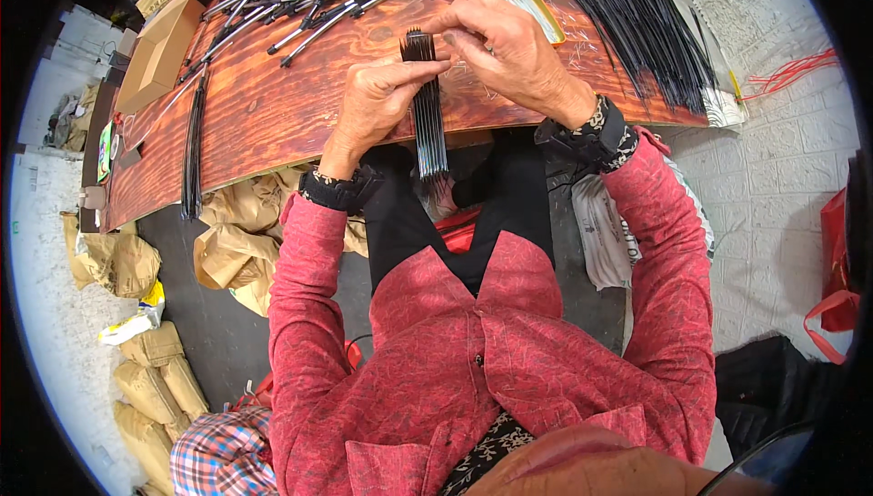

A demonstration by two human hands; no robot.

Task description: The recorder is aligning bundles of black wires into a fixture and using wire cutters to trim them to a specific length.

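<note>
A flat row of thin black rods (427, 132) stands out over the table's near edge, its lower ends hanging above my lap. My left hand (375, 100) is closed on the row near its upper end, thumb laid across it. At the rods' top tips, the fingers of my right hand (509, 52) are pinched together. Whatever lies between those fingertips is too small to make out. Behind my right hand sits a yellow-rimmed tray (556, 30) with thin whitish pieces in it.
Silver and black rods (336, 0) lie heaped across the back of the wooden table (273, 100). Many black rods (637, 28) are spread at the right, and another black bunch (194, 150) overhangs the left edge. A cardboard box (159, 55) stands far left; brown paper bags (241, 250) lie below.
</note>
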